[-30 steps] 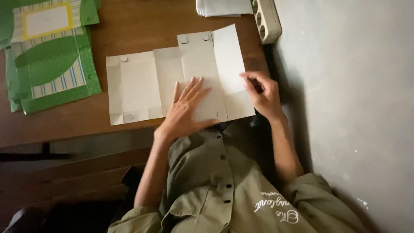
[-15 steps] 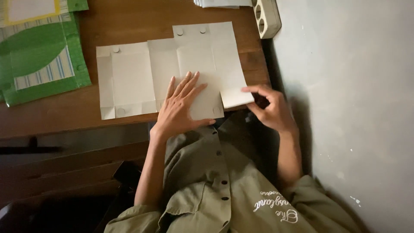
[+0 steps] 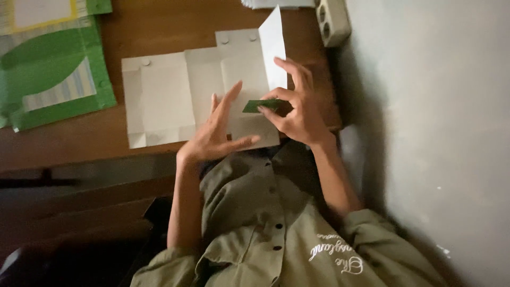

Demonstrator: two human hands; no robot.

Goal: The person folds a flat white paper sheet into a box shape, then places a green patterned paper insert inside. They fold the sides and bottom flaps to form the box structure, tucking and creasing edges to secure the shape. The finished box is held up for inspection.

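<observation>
White unfolded paper bag blank [image 3: 180, 93] lies flat on the brown wooden table [image 3: 159, 26], right hand [image 3: 297, 109] clamped on its right flap, folding it up (green underside shows); left hand [image 3: 218, 133] sits at the blank's near edge, fingers spread apart, holding nothing. Left of the blank a green paper bag [image 3: 53, 74], beyond it a beige power strip [image 3: 332, 21] by the grey wall [image 3: 435, 106].

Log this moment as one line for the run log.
right hand: lifts flap of white sheet, green underside showing | left hand: on sheet | wooden table: green printed sheets at left
</observation>
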